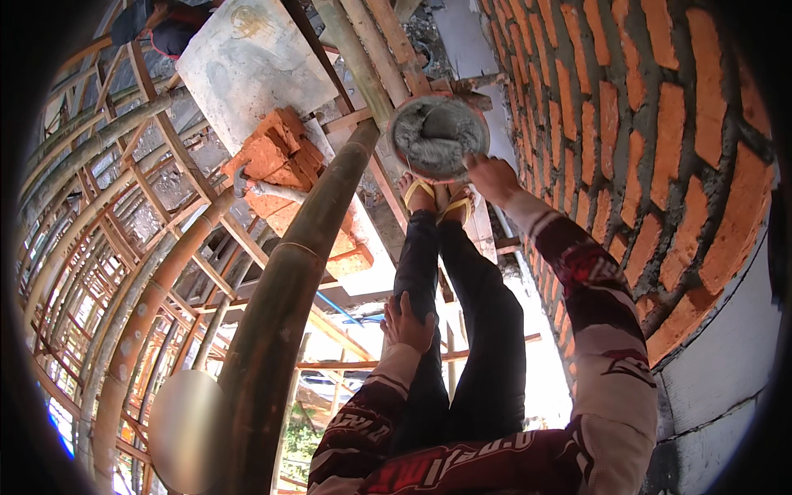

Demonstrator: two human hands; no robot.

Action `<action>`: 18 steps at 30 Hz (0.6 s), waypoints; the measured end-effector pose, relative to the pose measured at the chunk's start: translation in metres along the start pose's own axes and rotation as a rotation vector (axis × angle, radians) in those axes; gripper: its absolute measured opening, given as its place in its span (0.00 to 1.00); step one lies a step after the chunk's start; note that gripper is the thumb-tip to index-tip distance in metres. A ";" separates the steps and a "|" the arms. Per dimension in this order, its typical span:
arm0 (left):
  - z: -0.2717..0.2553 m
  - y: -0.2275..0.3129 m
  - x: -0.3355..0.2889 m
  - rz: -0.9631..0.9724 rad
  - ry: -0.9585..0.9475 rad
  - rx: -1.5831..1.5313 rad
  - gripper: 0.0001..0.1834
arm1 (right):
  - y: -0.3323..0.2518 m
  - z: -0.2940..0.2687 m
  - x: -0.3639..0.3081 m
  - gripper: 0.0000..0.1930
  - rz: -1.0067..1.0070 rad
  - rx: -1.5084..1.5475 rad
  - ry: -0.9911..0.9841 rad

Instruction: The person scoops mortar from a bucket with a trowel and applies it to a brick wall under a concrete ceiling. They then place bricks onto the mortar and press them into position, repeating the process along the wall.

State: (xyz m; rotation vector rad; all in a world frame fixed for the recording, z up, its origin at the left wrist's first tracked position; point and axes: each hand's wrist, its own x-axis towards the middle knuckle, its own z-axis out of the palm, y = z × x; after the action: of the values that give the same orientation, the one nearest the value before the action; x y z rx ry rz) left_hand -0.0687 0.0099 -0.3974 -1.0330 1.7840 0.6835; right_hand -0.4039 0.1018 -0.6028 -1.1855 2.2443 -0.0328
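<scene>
Right hand point(492, 177) is reaching down to the rim of the round grey pan of wet cement mortar point(439, 136), fingers curled over the near edge and gripping it, though I can't tell exactly how tight from this angle. Left hand point(407, 323) is resting flat on the knee of the black trousers point(462, 330), fingers loosely spread and holding nothing. That's the only view, looking straight down from the head, so everything's coming from there: the pan is sitting on the bamboo scaffold platform right in front of the yellow-strapped sandals point(436, 198), and it's looking pretty full, with a heap of mortar in the middle. To the person's right the red brick wall with grey mortar joints point(660, 124) is already standing many courses high, so I'd guess the laying is well along at this level. A stack of loose orange bricks point(285, 161) is waiting on the pale boards further left, beyond the thick bamboo pole point(289, 305), so material is still sitting there to go in. No trowel showing in either hand.
</scene>
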 end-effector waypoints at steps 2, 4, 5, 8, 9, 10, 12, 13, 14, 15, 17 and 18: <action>-0.008 0.003 0.001 0.000 0.001 -0.041 0.47 | 0.023 -0.021 -0.025 0.16 0.107 0.037 -0.074; -0.013 0.006 0.002 -0.021 -0.029 -0.088 0.48 | 0.040 -0.028 -0.027 0.18 0.248 0.136 -0.110; -0.013 0.008 0.001 -0.019 -0.024 -0.098 0.48 | 0.041 -0.024 -0.019 0.18 0.287 0.185 -0.087; -0.006 0.014 0.000 -0.016 -0.015 -0.073 0.49 | 0.022 0.014 0.010 0.22 0.313 0.427 -0.143; -0.001 0.017 -0.001 0.000 0.021 -0.048 0.49 | 0.008 0.032 0.020 0.23 0.316 0.510 -0.213; 0.004 0.019 -0.003 0.017 0.051 -0.018 0.49 | -0.005 0.049 0.028 0.23 0.314 0.537 -0.189; 0.009 0.022 -0.005 0.020 0.063 0.026 0.49 | -0.017 0.075 0.031 0.20 0.300 0.682 -0.102; 0.011 0.023 -0.007 0.027 0.071 -0.001 0.49 | -0.015 0.082 0.027 0.20 0.283 0.791 -0.098; 0.013 0.024 -0.008 0.025 0.084 -0.002 0.49 | -0.009 0.085 0.021 0.20 0.259 0.902 -0.142; 0.014 0.024 -0.010 0.059 0.143 -0.021 0.48 | -0.005 0.086 0.010 0.20 0.267 0.998 -0.138; 0.015 0.024 -0.014 0.012 0.071 -0.027 0.48 | -0.002 0.082 -0.014 0.20 0.194 0.863 0.038; 0.017 0.025 -0.018 -0.006 0.059 -0.025 0.48 | -0.004 0.078 -0.028 0.20 0.163 0.784 0.150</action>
State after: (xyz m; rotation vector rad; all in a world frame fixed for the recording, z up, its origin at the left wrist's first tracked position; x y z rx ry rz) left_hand -0.0790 0.0417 -0.3875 -1.0848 1.8271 0.6796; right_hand -0.3488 0.1393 -0.6519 -0.5828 2.1104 -0.8732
